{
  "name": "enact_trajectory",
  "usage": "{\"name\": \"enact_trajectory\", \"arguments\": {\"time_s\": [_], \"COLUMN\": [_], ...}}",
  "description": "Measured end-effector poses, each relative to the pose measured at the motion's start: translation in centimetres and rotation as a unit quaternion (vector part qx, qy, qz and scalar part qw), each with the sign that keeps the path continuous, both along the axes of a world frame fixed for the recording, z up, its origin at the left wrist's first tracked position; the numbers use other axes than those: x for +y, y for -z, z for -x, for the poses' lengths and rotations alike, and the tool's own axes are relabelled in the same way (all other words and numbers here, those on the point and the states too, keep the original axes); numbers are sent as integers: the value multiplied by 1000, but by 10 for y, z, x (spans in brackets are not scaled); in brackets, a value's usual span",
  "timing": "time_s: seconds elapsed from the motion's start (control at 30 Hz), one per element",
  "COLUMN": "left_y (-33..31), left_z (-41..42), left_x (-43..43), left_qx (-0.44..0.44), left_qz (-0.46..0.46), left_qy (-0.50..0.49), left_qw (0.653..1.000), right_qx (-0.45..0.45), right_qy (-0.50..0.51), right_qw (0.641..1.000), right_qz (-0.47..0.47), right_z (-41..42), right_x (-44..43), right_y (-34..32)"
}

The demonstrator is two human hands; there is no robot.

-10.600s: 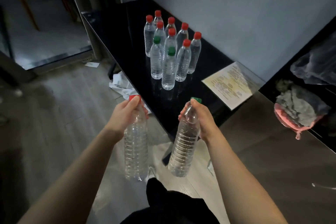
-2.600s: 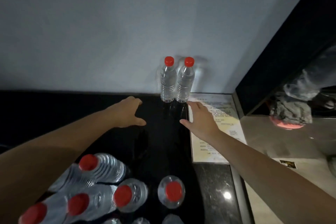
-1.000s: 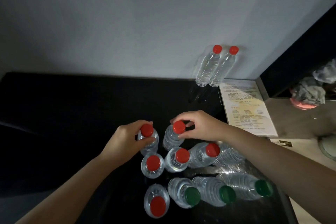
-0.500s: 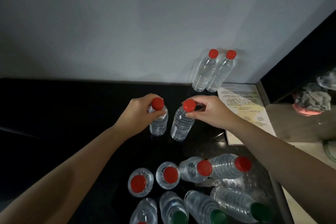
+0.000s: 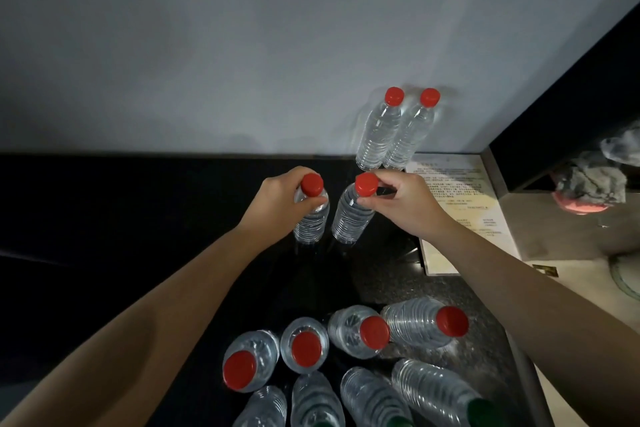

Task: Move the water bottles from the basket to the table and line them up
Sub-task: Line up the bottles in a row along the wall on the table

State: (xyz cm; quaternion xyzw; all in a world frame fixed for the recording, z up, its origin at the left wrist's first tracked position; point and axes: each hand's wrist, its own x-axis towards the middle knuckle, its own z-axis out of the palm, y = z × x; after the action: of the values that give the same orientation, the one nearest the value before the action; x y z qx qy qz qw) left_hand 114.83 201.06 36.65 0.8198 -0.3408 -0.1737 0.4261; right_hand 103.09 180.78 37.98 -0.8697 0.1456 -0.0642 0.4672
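Observation:
My left hand (image 5: 277,199) grips the neck of a clear red-capped water bottle (image 5: 311,218). Beside it, my right hand (image 5: 405,204) pinches the neck of a second red-capped bottle (image 5: 349,218). Both bottles are upright over the black table (image 5: 138,218), a little in front of the wall; whether their bases touch the top is unclear. Two red-capped bottles (image 5: 394,128) stand side by side against the wall behind them. A cluster of several bottles (image 5: 346,350), red and green caps, stands close to me at the bottom of the view. No basket is in view.
A printed sheet (image 5: 460,211) lies on the table just right of my right hand. Further right, a lower shelf holds a grey cloth over something pink (image 5: 588,187). A grey wall (image 5: 277,45) bounds the table at the back.
Both hands have carried their bottles away from the near cluster toward the wall, closer to the pair standing there. The view has tilted so the cluster sits lower in frame.

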Motion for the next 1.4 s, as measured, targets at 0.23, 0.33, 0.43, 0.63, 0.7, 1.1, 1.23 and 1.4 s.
{"name": "enact_trajectory", "arguments": {"time_s": [0.23,0.33,0.43,0.63,0.7,1.1,1.23,1.4], "left_y": [12,24,43,101,113,120,121,117], "left_z": [7,7,7,10,12,-10,-23,-44], "left_x": [4,5,6,10,10,-22,-36,-49], "left_qx": [10,29,54,104,102,96,74,63], "left_qz": [29,35,9,-49,-63,-81,-87,-82], "left_qy": [-9,-15,-17,-24,-29,-37,-37,-31], "left_qw": [999,999,998,993,992,991,993,994], "right_qx": [9,15,57,164,153,80,72,53], "right_qy": [20,24,-13,-31,-17,4,29,46], "right_qw": [998,996,992,979,984,995,994,997], "right_qz": [-51,-86,-111,-121,-88,66,79,39], "right_z": [8,8,9,21,19,-2,-17,-43], "right_x": [-3,-4,-12,-15,-11,-13,-17,-24], "right_y": [17,28,46,113,127,150,154,145]}}
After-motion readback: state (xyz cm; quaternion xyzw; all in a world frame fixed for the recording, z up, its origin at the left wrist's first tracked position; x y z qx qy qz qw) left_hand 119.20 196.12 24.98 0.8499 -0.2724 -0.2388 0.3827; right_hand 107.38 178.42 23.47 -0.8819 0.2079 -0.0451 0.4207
